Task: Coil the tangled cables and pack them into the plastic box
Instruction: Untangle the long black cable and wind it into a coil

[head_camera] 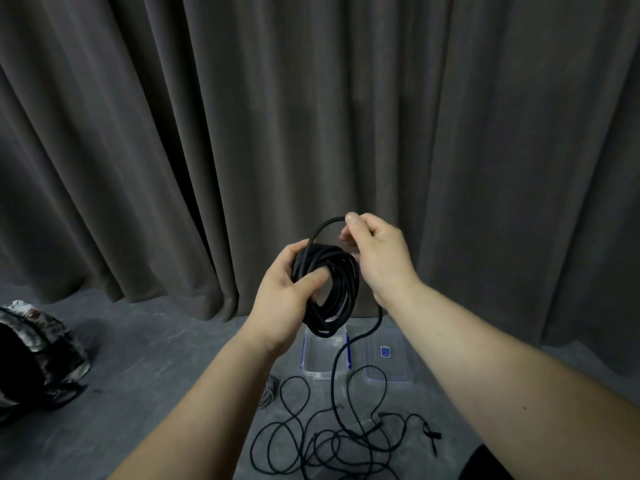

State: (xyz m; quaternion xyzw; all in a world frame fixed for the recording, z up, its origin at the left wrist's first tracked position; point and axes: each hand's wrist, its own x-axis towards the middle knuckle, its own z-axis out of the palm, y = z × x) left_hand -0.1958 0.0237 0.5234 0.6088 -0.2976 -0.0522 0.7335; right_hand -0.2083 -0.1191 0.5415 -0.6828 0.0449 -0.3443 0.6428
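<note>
Dark grey curtains (311,116) hang in heavy folds across the whole back, and the floor (156,358) below is a matching grey, kinda concrete looking. Both arms are up in front of the camera, bare forearms.

Left hand (287,292) grips a thick coil of black cable (332,289), thumb poking through the middle of the loops and the fingers wrapped around the far side. Right hand (377,258) is just beside it and a bit higher, pinching the same cable between thumb and fingertips, so there's one loose loop arching from the coil up to that pinch. From behind the right wrist the free end of the cable drops down to the floor.

Down there it runs into a messy tangle of thin black cables (332,441) spread out in loops, with a couple of small plugs sticking out on the right side. A smaller grey cable bundle (268,391) sits just left of the tangle, partly hidden by the left forearm.

Past the tangle, right under the coil, is the clear plastic box (323,358) with blue clips, open. Its lid (388,363) lies flat just beside it on the right, blue label on top.

Far left on the floor there's a dark patterned bag (38,355)
</note>
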